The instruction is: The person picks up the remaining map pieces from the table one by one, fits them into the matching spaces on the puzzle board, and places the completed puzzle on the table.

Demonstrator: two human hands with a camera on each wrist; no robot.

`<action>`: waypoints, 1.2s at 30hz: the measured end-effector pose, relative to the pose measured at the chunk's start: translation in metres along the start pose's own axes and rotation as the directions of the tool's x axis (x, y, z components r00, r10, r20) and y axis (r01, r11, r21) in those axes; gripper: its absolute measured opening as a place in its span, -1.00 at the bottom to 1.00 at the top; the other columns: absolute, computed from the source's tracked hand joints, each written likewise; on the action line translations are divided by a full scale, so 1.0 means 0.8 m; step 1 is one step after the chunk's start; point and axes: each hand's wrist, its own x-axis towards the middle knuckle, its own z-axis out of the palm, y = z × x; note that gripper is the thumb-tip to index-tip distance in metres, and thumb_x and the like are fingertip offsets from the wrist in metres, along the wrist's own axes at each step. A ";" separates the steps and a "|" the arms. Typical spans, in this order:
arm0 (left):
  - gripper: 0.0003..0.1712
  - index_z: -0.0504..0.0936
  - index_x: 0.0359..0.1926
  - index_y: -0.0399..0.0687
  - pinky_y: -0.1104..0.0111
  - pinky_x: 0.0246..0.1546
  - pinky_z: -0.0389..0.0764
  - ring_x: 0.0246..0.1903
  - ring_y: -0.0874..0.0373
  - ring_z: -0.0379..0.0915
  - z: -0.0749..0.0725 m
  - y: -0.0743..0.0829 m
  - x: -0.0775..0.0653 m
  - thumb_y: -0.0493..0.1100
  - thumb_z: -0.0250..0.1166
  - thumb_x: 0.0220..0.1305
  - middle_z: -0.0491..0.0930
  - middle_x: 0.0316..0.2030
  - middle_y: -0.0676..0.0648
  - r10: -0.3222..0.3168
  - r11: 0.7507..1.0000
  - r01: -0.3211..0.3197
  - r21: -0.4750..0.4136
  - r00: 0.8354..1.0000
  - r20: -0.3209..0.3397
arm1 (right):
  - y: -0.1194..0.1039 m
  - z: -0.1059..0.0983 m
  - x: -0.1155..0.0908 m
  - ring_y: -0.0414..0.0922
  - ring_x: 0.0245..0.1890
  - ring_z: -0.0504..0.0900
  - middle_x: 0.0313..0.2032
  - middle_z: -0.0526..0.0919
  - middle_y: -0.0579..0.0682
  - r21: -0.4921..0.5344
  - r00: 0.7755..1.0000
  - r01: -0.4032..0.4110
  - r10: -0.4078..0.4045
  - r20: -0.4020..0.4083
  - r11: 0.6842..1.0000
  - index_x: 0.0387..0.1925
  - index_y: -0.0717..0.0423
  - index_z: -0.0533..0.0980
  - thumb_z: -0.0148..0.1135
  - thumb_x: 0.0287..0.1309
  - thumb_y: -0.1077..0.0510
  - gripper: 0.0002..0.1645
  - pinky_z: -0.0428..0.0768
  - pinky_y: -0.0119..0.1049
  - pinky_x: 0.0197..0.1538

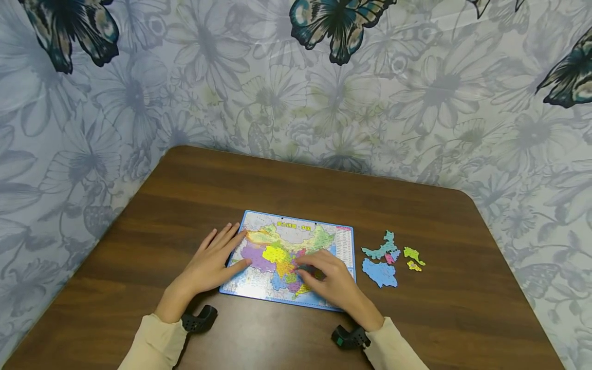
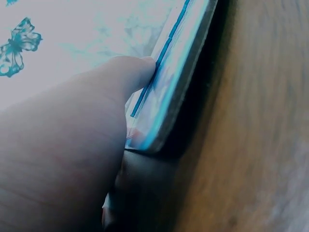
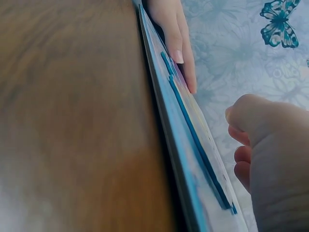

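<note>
A map puzzle board with a blue border lies on the table, its coloured pieces covering much of the printed map. My left hand rests on the board's left side with fingers straight; its thumb lies on the surface near the edge. Over the middle right of the map is my right hand, with thumb and fingers bent towards each other. A dark patch shows between them, but whether it is a small piece or shadow is unclear. In the right wrist view, the curled fingers stand apart from the board's near edge.
Right of the board lie loose puzzle pieces: a teal one, a large blue one, a pink one and yellow-green ones. The brown wooden table ends at a wall covering with flowers and butterflies.
</note>
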 end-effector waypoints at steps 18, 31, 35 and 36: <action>-0.04 0.19 0.60 -0.05 -0.16 0.58 -0.23 0.62 -0.17 -0.14 -0.002 0.000 -0.003 0.34 0.20 0.39 0.03 0.62 -0.20 -0.003 1.000 0.003 -0.001 1.000 -0.003 | 0.014 -0.034 -0.025 -0.20 -0.21 0.66 -0.15 0.78 -0.11 -0.043 0.996 -0.050 0.046 -0.083 0.998 -0.07 0.10 0.72 0.51 0.12 0.29 -0.70 0.58 -0.51 -0.18; -0.04 0.19 0.60 -0.04 -0.14 0.58 -0.23 0.62 -0.15 -0.16 0.001 0.001 -0.001 0.34 0.20 0.39 0.03 0.62 -0.19 0.000 1.000 0.000 -0.001 1.000 -0.002 | 0.019 -0.060 -0.037 -0.16 -0.18 0.66 -0.13 0.78 -0.10 -0.066 0.989 -0.124 0.118 -0.092 0.990 -0.03 0.12 0.72 0.51 0.12 0.30 -0.66 0.62 -0.49 -0.10; -0.04 0.19 0.60 -0.04 -0.14 0.58 -0.24 0.63 -0.15 -0.17 0.002 0.000 0.000 0.35 0.20 0.39 0.03 0.62 -0.19 -0.003 1.000 0.003 0.001 1.000 0.001 | 0.024 -0.070 -0.041 -0.16 -0.20 0.66 -0.13 0.78 -0.09 -0.090 0.989 -0.128 0.121 -0.087 0.988 -0.02 0.13 0.71 0.53 0.08 0.30 -0.62 0.65 -0.42 -0.15; -0.04 0.19 0.60 -0.03 -0.14 0.58 -0.24 0.63 -0.15 -0.17 0.002 0.000 0.000 0.35 0.19 0.39 0.03 0.62 -0.19 -0.004 1.000 0.004 0.001 1.000 0.002 | 0.026 -0.072 -0.042 -0.16 -0.20 0.65 -0.13 0.78 -0.09 -0.098 0.989 -0.129 0.120 -0.089 0.987 -0.01 0.13 0.71 0.54 0.07 0.31 -0.61 0.66 -0.40 -0.16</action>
